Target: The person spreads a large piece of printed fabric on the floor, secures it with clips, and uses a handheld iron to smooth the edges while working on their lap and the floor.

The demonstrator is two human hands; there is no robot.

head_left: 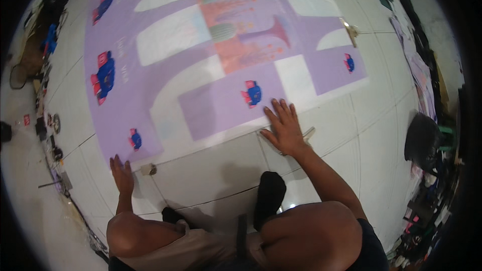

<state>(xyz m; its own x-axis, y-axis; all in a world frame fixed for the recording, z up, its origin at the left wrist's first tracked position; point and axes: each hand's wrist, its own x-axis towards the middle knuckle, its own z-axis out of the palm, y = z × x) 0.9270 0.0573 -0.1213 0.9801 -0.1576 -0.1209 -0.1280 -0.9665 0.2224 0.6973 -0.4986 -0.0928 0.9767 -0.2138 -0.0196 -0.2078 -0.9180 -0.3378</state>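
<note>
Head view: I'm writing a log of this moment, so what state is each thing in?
Printed sheet: unfolded, spread across the tiled floor
Left hand: open, at the sheet's near left corner
Right hand: open, fingers spread over the near edge
Metal block: lying at the near edge
Black socks: worn

A head-worn fisheye camera looked down from the near side of a purple printed sheet (221, 68). It faced across the sheet, close enough that its far end ran beyond the frame.
</note>
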